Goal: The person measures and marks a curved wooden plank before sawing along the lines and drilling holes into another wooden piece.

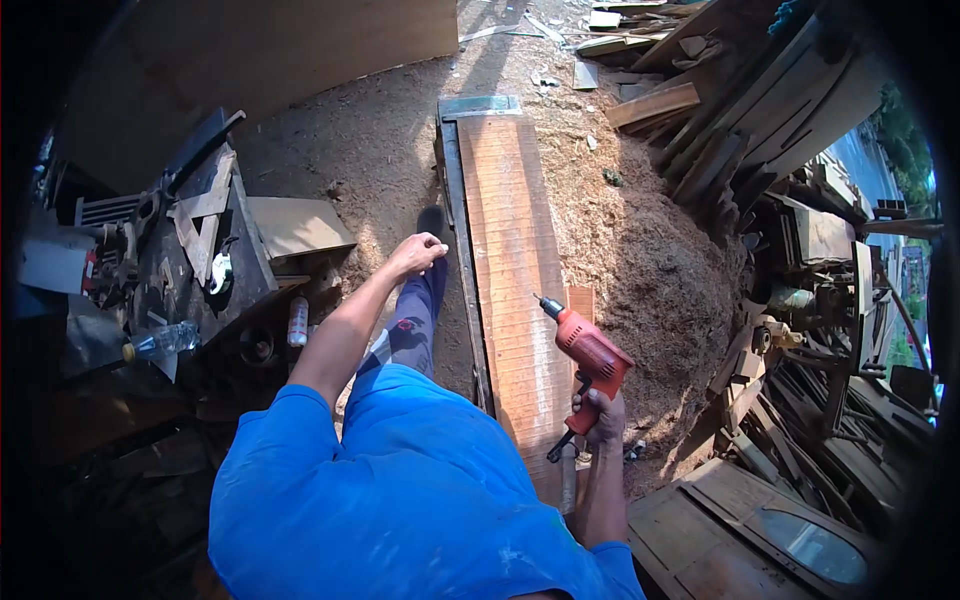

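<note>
My right hand (602, 418) is wrapped round the handle of a red power drill (594, 355), with its bit tilted up and to the left over a long wooden plank (515, 240). Dark cord or strain relief shows at the base of the drill's grip. My left hand (418, 253) is held out over my leg, left of the plank, with its fingers pinched together. Whatever is between those fingertips, if anything, is too small to make out. The plank lies lengthwise on a narrow bench, with a greyish crosspiece (480, 105) at its far end.
At left stands a cluttered workbench with a try square-like wooden piece (205, 215), a clear plastic bottle (162, 342) and a white canister (298, 322) beside it. Sawdust (670, 280) heaps right of the plank. Boards (790, 100) and a cabinet door (740, 540) lean or lie at right.
</note>
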The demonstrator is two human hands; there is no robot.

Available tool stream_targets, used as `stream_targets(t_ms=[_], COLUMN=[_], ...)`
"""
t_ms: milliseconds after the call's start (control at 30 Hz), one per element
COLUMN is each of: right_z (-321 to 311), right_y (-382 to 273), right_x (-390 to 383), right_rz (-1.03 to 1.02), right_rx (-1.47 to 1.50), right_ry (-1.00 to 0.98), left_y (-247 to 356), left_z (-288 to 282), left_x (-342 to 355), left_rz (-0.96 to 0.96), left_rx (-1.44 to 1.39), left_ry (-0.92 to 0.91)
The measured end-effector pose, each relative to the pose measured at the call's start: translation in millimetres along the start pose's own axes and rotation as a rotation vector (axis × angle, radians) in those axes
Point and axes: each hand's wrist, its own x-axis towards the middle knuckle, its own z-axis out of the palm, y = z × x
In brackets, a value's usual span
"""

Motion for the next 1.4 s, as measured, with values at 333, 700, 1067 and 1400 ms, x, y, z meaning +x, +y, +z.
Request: stream_targets(t_ms=[333, 700, 1067, 1400], right_z=[262, 312, 331, 323], right_y=[-81, -80, -102, -104], right_x=[358, 518, 530, 539], right_rz=[-0.264, -0.236, -0.045, -0.063], right_rx=[-1.072, -1.131, -1.238, -1.23], right_ry=[0.193, 0.148, 0.14, 0.079], left_y=[101, 96, 99, 102], left_z=[-115, -116, -118, -121], left_x=[383, 444, 447, 448], left_rz=[0.455, 0.454, 0.432, 0.417], left_rx=[0.692, 0.523, 0.454, 0.435], left_ry=[0.338, 0.175, 0.158, 0.158])
